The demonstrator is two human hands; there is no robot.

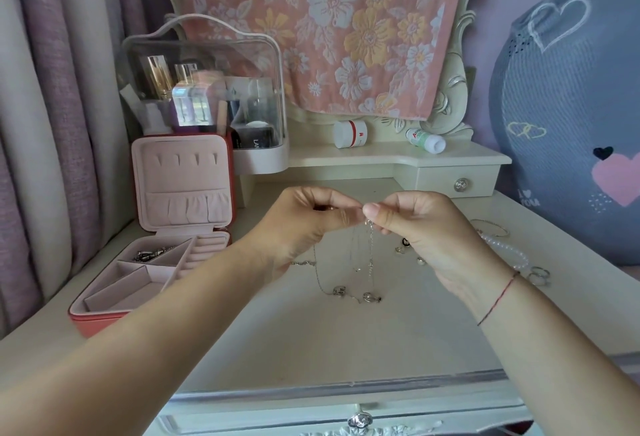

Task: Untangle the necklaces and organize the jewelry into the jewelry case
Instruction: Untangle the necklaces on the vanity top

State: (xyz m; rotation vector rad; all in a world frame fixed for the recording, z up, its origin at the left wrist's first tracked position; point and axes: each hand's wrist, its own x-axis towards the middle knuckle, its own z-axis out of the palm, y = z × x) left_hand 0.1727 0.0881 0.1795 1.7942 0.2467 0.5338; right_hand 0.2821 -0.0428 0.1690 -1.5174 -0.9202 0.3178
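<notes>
Head view: necklaces (pixel 367 255) dangling between left hand (pixel 304 217) and right hand (pixel 415 224)

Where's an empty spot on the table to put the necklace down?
Biggest bare patch: the table front, between the two forearms, from the loose chains to the near edge. Another strip lies behind the left hand and right hand pinching the necklace, below the little drawer. Crowded: rings and bead bracelet on the right.
</notes>
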